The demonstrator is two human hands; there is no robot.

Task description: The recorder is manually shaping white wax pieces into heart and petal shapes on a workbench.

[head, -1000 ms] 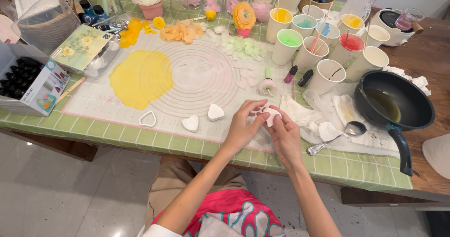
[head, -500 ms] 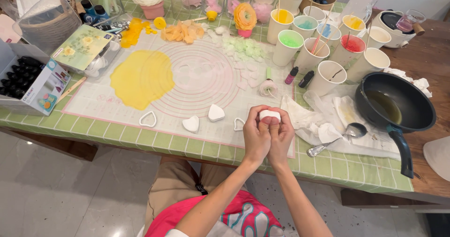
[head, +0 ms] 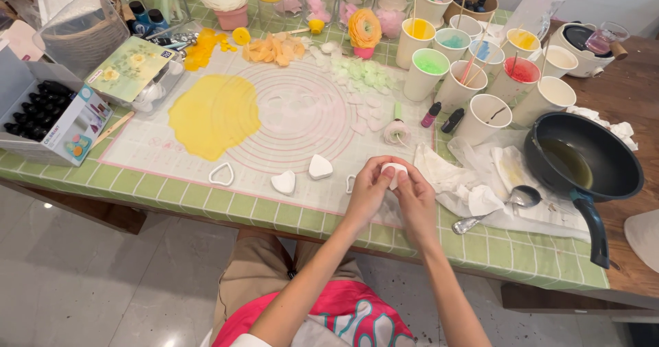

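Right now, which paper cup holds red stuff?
The paper cup in the right-hand cluster, behind the black pan. Its contents are red; the neighbouring cups show green, blue, yellow or white.

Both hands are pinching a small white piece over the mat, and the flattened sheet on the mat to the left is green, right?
Not quite: the head view shows the flattened sheet is yellow. Both the left hand and right hand do pinch the small white piece over the mat.

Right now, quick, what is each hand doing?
Left hand: closed on the small white piece.
Right hand: closed on the same white piece.
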